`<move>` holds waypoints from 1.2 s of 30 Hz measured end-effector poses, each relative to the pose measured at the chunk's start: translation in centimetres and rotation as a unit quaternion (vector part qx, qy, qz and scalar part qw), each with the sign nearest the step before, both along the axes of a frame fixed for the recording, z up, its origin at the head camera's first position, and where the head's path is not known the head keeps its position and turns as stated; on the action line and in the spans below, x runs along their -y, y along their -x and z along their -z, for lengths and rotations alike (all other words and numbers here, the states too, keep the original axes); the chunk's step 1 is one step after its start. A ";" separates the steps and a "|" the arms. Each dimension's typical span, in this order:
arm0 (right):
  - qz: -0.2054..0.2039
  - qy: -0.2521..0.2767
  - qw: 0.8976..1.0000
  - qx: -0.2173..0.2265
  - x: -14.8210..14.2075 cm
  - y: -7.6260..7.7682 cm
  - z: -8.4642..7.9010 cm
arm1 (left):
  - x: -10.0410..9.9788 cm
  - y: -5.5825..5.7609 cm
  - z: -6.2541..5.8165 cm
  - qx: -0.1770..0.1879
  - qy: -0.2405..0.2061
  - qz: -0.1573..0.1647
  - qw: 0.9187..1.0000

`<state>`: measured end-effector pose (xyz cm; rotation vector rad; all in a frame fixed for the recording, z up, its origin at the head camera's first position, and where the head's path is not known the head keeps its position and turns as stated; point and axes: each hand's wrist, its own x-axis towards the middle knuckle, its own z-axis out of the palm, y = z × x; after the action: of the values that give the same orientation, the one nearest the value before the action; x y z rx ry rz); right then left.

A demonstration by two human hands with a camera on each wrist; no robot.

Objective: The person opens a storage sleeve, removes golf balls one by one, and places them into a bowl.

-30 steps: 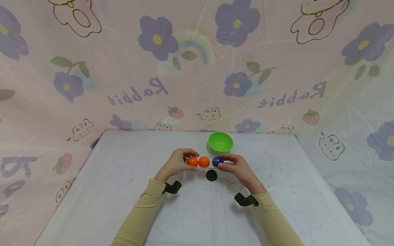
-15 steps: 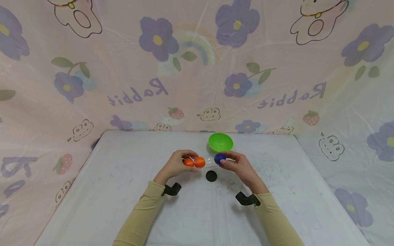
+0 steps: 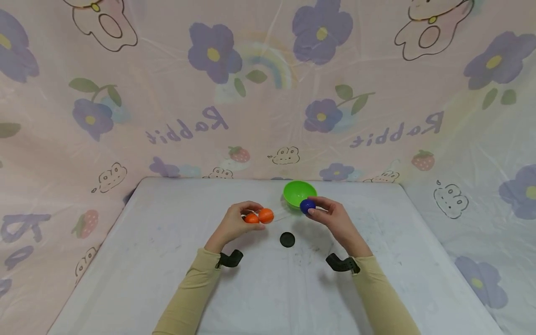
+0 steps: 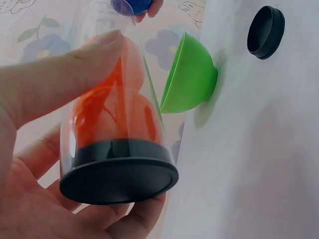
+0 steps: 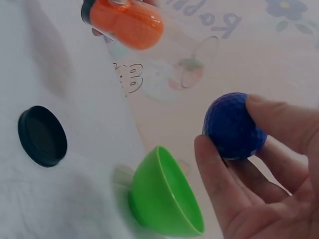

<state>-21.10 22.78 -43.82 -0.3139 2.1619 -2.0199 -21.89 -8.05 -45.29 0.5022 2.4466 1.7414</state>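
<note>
Thumb and fingers of the right hand (image 3: 337, 221) pinched a dimpled blue ball (image 3: 307, 206), which I saw below and right of centre in the head view, overlapping the near edge of a green bowl (image 3: 299, 191); my right wrist view showed a gap between ball and bowl. To its left, the left hand (image 3: 230, 224) was curled round a clear tube (image 4: 115, 119), thumb on one side and fingers on the other. I could barely make out the tube's wall against the white table (image 3: 268, 288), and its open rim came through only as a faint ring in the upper right of the right wrist view. That view also cut off or hid most of the left hand, while my left wrist view clipped the blue ball at its top edge. I counted two orange balls (image 3: 266, 215) inside the tube, one blue ball, one bowl, and two black caps: a fitted cap (image 4: 119, 181) closing the tube's base and a loose cap (image 3: 287, 239) on the table, below centre in the head view.
</note>
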 end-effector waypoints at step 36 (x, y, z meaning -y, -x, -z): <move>0.026 -0.095 0.994 -0.040 -1.0 6.5 -0.8 | 0.1 -0.8 -1.3 -0.002 0.000 -0.030 1.000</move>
<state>-27.61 23.83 -43.03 -0.3207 2.4122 -1.8370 -21.07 -8.18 -43.96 0.4374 2.4898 1.7653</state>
